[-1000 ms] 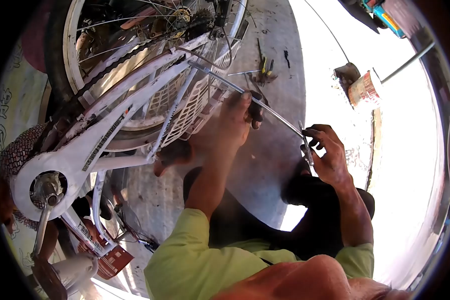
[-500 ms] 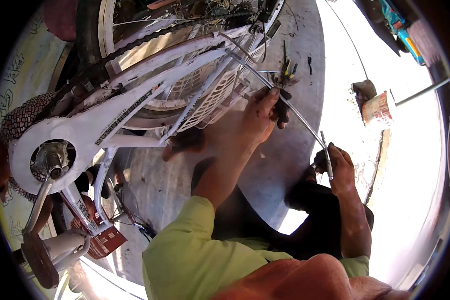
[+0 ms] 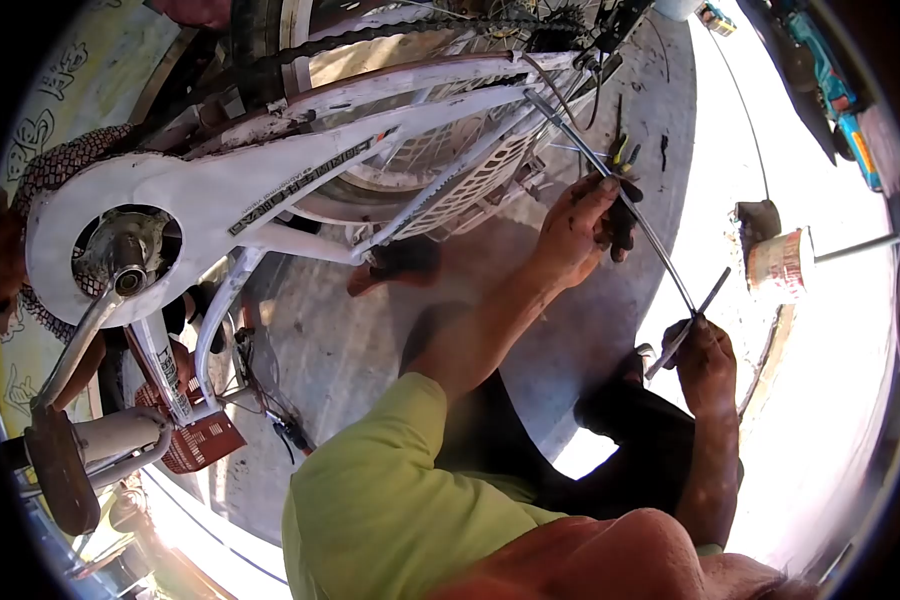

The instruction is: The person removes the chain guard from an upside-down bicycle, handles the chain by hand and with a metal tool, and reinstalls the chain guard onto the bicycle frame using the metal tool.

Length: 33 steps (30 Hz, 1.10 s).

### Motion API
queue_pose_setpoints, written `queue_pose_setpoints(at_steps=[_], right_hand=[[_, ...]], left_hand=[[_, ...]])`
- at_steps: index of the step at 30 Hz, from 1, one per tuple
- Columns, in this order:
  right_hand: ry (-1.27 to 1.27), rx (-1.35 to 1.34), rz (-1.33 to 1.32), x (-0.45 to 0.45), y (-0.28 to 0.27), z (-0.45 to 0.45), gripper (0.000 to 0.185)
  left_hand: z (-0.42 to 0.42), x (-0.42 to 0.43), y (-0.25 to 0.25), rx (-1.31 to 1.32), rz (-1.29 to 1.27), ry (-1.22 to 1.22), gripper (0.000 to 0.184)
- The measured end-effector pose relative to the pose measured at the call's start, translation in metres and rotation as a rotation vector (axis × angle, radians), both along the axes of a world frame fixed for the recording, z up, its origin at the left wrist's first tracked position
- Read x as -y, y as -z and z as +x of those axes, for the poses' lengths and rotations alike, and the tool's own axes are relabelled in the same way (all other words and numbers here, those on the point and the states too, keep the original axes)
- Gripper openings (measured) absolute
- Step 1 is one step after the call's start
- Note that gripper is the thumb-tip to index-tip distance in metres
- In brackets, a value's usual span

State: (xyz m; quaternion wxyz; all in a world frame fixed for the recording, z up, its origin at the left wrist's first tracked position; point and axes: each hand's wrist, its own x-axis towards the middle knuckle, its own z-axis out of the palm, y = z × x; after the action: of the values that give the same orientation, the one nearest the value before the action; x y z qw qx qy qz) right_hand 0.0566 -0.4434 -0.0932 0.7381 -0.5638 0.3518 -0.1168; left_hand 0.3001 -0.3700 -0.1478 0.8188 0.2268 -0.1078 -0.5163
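Observation:
A long T-handle wrench [image 3: 661, 255] slants across the view from upper left to lower right. My left hand [image 3: 574, 235], darkly smudged at the fingers, is closed around the middle of its shaft. At the lower end, my right hand [image 3: 705, 370] grips the crossbar near where it joins the shaft. The wrench's far end meets the rear part of the white bicycle frame [image 3: 450, 112], where the fastener itself is hidden. Beside that end is a white mesh guard [image 3: 470, 190] over the rear wheel.
The bicycle's chain cover [image 3: 80, 240] and pedal [image 3: 62, 470] fill the left side. Yellow-handled pliers [image 3: 625, 155] lie on the grey floor [image 3: 320, 340]. A tin can [image 3: 778, 265] and a blue power tool [image 3: 825, 80] are at the right. Another person's foot [image 3: 395, 275] is under the bicycle.
The crossbar has turned from nearly vertical to a slant in my right hand. Both hands stay on the wrench. The whole scene has shifted rightward in view as my head moved.

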Motion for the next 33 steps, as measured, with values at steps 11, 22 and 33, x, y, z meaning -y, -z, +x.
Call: queue_pose_setpoints(at_steps=[11, 22, 33], right_hand=[[0.165, -0.236, -1.13, -0.019, -0.022, 0.019, 0.028], [0.177, -0.086, 0.066, -0.005, -0.006, 0.011, 0.039], [0.107, -0.161, -1.171, -0.023, -0.017, 0.017, 0.035]], left_hand=[[0.004, 0.004, 0.005, 0.065, 0.002, -0.042, 0.03], [0.008, 0.001, -0.004, -0.047, 0.055, -0.047, 0.029], [0.014, -0.002, 0.007, 0.053, -0.032, -0.063, 0.029]])
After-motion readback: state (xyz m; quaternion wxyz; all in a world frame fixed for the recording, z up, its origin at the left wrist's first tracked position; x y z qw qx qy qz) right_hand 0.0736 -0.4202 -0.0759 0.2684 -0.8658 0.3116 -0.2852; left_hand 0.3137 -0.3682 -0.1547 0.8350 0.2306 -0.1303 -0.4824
